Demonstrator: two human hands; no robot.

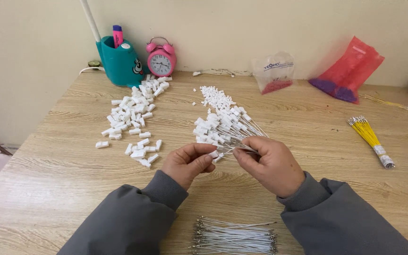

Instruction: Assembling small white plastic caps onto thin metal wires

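1. At 10 o'clock of the hands: a heap of loose white connector housings (132, 118) on the wooden table (53, 179), unused, plenty left.
2. Left hand (187, 163) pinches one small white housing (213, 154) between thumb and fingertips.
3. Right hand (270, 165), fingers pressed together, pinches a thin white wire (240, 148) whose tip meets that housing.
4. At 12 o'clock, touching the hands: a fan of wires already capped with housings (223, 125), a sizeable batch, judged done.
5. At 6 o'clock: bare white wires (234, 233), waiting.
6. At 3 o'clock: a yellow wire bundle (369, 134), untouched.
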